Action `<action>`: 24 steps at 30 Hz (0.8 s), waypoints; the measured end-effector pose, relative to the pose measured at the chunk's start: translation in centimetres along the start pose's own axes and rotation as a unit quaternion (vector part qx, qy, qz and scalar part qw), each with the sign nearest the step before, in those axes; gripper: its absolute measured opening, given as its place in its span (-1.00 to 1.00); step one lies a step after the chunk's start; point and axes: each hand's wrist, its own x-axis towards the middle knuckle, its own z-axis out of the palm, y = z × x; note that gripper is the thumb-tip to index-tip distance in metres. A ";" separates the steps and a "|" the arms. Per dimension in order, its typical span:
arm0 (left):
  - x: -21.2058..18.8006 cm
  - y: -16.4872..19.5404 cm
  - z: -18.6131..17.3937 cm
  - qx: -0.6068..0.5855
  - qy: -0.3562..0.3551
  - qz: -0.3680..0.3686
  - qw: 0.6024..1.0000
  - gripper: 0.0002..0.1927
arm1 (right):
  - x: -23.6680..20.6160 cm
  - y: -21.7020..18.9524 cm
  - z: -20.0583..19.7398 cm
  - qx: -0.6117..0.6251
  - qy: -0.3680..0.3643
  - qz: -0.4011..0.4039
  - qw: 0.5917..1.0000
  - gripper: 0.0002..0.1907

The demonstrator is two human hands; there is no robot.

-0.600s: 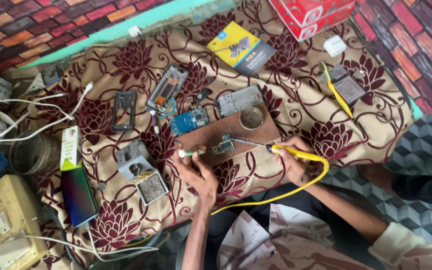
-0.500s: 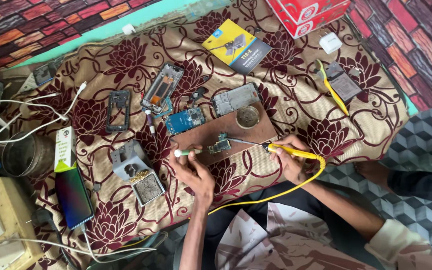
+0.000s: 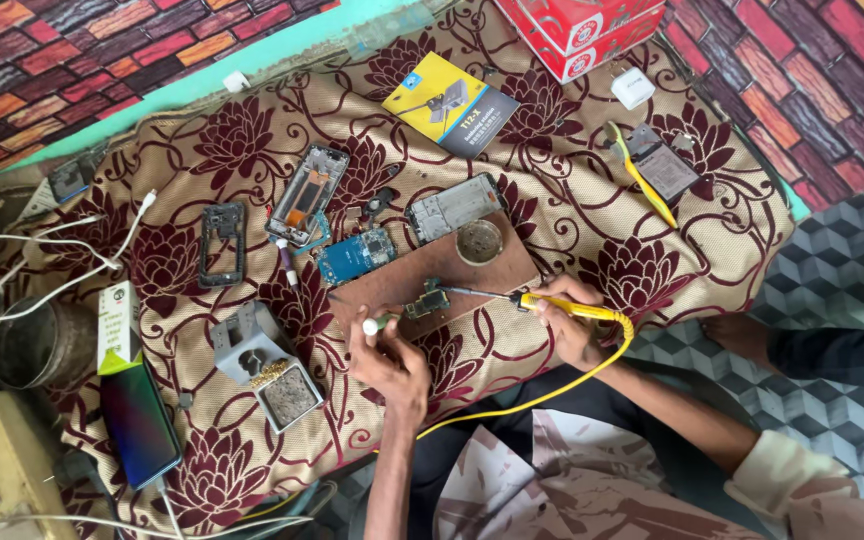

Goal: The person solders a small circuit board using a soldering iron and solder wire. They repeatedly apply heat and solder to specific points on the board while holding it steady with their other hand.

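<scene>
I note R hand (image 3: 564, 322) clamped on iron (image 3: 552, 303), tip at board (image 3: 426, 300); L hand (image 3: 389, 360) gripping tool (image 3: 377, 323), on wood block (image 3: 432, 278).

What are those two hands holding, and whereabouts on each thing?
The right hand grips a yellow soldering iron by its handle. The left hand pinches a small white-tipped tool near its end.

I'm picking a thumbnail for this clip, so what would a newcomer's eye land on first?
First, the two hands at bottom centre: the right hand holds a yellow soldering iron, tip on a small circuit board, while the left hand grips a white-tipped tool beside it. Next, the floral cloth strewn with opened phone parts, and the red boxes at top.
</scene>
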 end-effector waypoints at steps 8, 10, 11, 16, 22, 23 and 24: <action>-0.1 2.3 -6.5 0.010 -0.002 -0.027 1.000 -0.60 | -2.2 -6.3 2.7 -0.109 -0.003 -0.102 0.989 -0.88; -0.5 2.5 -7.5 -0.011 -0.012 -0.078 0.997 -0.67 | -2.4 -7.1 2.9 -0.119 -0.003 -0.139 0.983 -0.89; -0.5 2.4 -8.0 -0.017 -0.013 -0.102 0.995 -0.71 | -2.5 -7.3 3.3 -0.119 -0.003 -0.160 0.980 -0.90; -0.5 1.9 -10.2 0.018 -0.035 -0.082 0.996 -0.78 | -3.3 -8.3 4.9 -0.052 0.011 -0.110 0.992 -0.84; -0.8 1.1 -11.0 0.014 -0.051 -0.066 0.996 -0.66 | -3.8 -9.2 5.6 0.200 0.008 0.150 0.968 -0.55; -0.7 0.8 -11.2 0.016 -0.052 -0.057 0.997 -0.62 | -3.8 -9.3 6.0 0.200 0.003 0.158 0.967 -0.48; -0.6 0.5 -11.2 0.030 -0.056 -0.067 0.996 -0.64 | -3.6 -9.3 6.3 0.217 -0.005 0.143 0.966 -0.48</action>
